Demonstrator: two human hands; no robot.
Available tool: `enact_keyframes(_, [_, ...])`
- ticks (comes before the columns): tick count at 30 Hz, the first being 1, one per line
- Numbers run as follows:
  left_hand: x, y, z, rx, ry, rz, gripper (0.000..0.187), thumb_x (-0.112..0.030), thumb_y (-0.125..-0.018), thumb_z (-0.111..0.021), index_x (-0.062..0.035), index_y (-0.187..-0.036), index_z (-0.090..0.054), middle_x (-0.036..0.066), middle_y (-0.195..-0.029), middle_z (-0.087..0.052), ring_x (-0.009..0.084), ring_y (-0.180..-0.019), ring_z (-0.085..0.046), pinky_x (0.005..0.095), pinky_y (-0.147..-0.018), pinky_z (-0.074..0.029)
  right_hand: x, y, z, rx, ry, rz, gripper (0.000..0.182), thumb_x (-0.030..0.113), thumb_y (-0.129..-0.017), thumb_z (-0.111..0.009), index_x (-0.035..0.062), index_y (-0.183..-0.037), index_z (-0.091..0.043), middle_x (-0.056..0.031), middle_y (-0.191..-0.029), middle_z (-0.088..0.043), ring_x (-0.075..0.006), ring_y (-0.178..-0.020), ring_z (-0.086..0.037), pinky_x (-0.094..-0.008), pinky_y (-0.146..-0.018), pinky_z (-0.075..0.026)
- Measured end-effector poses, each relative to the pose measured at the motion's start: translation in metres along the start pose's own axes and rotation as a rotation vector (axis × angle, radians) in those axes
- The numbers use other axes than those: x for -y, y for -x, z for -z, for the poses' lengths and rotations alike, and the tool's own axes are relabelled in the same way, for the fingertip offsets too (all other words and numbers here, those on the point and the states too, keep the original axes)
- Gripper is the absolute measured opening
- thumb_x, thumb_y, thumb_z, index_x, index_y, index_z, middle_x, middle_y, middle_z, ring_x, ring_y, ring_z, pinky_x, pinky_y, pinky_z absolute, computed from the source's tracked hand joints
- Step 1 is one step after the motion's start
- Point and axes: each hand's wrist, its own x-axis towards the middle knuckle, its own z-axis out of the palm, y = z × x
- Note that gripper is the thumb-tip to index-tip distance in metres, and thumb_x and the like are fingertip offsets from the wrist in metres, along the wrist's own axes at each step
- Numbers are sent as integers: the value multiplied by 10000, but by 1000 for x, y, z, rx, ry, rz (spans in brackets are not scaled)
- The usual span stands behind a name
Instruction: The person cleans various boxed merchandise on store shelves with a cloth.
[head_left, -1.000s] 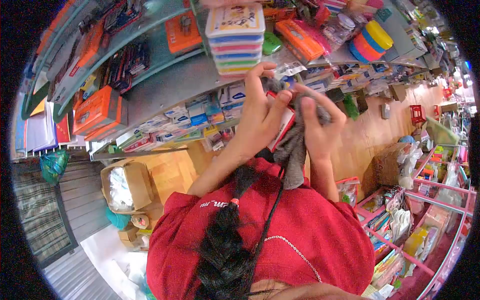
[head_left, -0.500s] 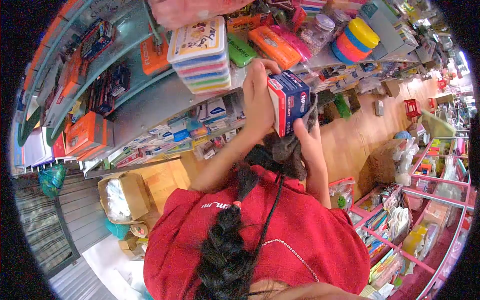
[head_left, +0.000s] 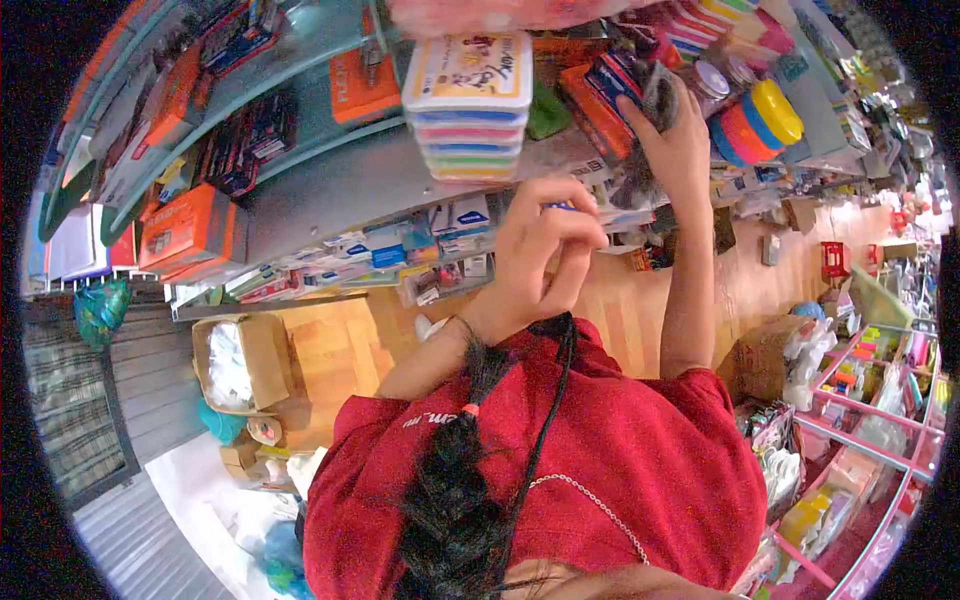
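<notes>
My right hand (head_left: 680, 140) reaches up to the shelf. It grips a dark grey cloth (head_left: 656, 98), and its thumb presses against a dark blue box (head_left: 612, 82), partly hidden among orange boxes (head_left: 592, 118). In front of my chest is my left hand (head_left: 550, 238), its fingers curled. A small bit of blue shows between those fingers; what it is I cannot make out. Left of the dark blue box stands a stack of square tubs (head_left: 468, 105) with coloured layers. A green pack (head_left: 546, 112) lies between the stack and the orange boxes.
Yellow, blue and orange round rolls (head_left: 755, 122) and lidded clear jars (head_left: 712, 82) stand to the right on the shelf (head_left: 340, 200). An orange box (head_left: 190, 230) is at the left. A cardboard box (head_left: 245, 365) stands on the floor, and pink-framed display bins (head_left: 870, 420) fill the right.
The dark blue box has gone from between both hands up to the shelf, with my right hand and the cloth. My left hand has let go of it and drawn back, fingers curled.
</notes>
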Motion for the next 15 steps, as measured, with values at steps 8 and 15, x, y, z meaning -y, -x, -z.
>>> enact_keyframes(8, [-5, 11, 52, -35, -17, 87, 172, 73, -646, -527, -69, -741, -544, 102, -839, -518, 214, -724, -515, 289, -639, -425, 3, -9, -35, 49, 227, -49, 659, 480, -736, -584, 33, -1197, -439, -264, -1097, -492, -397, -994, -499, -418, -812, -413])
enact_keyframes(15, [-12, 8, 93, -47, -113, 72, 128, 53, -700, -513, -68, -738, -529, 113, -851, -537, 220, -792, -528, 296, -722, -424, 9, -7, -22, -158, 131, 110, 382, 305, -870, -459, 91, -1187, -465, -255, -1103, -504, -400, -990, -507, -405, -789, -438])
